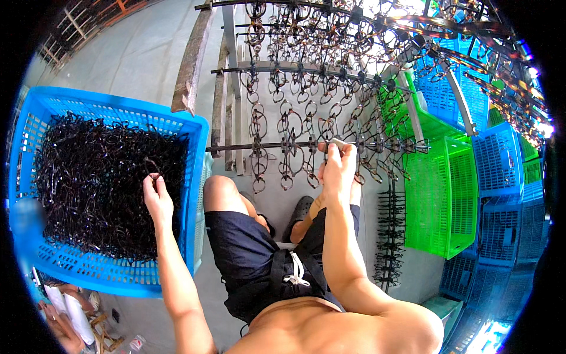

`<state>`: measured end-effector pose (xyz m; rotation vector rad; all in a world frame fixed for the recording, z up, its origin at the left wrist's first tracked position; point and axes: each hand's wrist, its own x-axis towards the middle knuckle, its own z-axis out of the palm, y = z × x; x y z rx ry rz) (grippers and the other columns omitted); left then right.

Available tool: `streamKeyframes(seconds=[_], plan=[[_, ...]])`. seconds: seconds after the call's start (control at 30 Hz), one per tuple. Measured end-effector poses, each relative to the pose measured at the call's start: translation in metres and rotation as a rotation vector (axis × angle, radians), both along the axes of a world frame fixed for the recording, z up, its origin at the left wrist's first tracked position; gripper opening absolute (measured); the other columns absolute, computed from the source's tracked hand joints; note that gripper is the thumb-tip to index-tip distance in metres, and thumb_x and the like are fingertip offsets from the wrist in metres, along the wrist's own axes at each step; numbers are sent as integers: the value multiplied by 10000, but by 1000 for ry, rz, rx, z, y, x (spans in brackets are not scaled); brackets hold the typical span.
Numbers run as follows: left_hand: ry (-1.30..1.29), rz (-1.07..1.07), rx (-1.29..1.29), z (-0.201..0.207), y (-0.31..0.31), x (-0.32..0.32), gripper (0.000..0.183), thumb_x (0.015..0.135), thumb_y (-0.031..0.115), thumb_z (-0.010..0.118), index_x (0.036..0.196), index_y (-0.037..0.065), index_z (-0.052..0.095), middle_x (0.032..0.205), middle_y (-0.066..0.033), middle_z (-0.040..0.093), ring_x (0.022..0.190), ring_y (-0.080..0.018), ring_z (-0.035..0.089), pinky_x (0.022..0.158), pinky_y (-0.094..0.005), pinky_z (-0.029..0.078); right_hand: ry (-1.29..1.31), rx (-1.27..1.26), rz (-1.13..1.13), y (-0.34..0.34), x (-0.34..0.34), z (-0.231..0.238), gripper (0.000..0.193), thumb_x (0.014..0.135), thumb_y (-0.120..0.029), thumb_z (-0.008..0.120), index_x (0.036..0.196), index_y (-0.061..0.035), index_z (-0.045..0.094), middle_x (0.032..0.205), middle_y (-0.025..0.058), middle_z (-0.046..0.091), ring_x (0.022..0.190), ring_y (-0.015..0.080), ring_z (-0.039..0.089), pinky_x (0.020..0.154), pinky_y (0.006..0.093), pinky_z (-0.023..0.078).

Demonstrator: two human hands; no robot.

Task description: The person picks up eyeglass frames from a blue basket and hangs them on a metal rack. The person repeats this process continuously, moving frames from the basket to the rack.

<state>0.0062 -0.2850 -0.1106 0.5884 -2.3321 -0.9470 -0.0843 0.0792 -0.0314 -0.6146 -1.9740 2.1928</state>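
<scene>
My left hand (157, 199) is above the blue crate (118, 100) at the left, thumb and fingers pinched on a dark looped piece (151, 165). A deep heap of similar thin, glossy dark pieces (94, 183) fills that crate. My right hand (338, 170) is raised in front of me at the nearest rod (233, 147) of a hanging rack. Its fingers close on a small pale grey object (338, 143) whose kind I cannot make out. Dark ring-shaped pieces (287, 150) hang along the rod on both sides of this hand.
More rods (277, 66) with hanging loops extend farther back. A worn wooden bar (191, 65) stands behind the blue crate. Green crates (445, 194) and stacked blue crates (498, 156) line the right side. At lower left, part of another person (65, 324) shows near a wooden stool (105, 333).
</scene>
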Motion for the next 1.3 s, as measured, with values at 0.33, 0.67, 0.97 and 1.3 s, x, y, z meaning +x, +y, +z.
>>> streamKeyframes(seconds=[0.33, 0.67, 0.97, 1.3], plan=[[109, -91, 1188, 31, 35, 16, 329, 935, 230, 463, 1158, -1, 533, 823, -71, 617, 731, -124, 567, 703, -287, 466, 140, 147, -135, 0, -16, -44, 169, 923, -188, 513, 941, -30, 456, 712, 29, 544, 505, 75, 421, 447, 217, 352], [-635, -768, 642, 94, 108, 43, 226, 909, 123, 510, 1112, 31, 547, 863, -66, 637, 598, -92, 556, 508, -227, 457, 755, 903, 583, -30, 52, 28, 493, 720, -111, 630, 1184, -31, 483, 1200, 191, 468, 1161, 350, 386, 983, 443, 291], [91, -405, 1217, 69, 183, 37, 69, 937, 100, 447, 976, 59, 485, 859, -32, 536, 745, -137, 575, 678, -240, 459, 377, 42, 924, -63, 111, -10, 712, 835, -176, 604, 1370, 31, 182, 1313, 208, 278, 1127, 287, 424, 920, 398, 403], [-211, -819, 1757, 94, 187, 42, 572, 886, 126, 485, 1404, 40, 257, 1355, -27, 354, 1251, -156, 326, 1059, -298, 228, 599, 616, 503, -52, 105, -20, 292, 832, -22, 552, 1110, -6, 465, 901, 148, 558, 726, 236, 538, 650, 326, 442]])
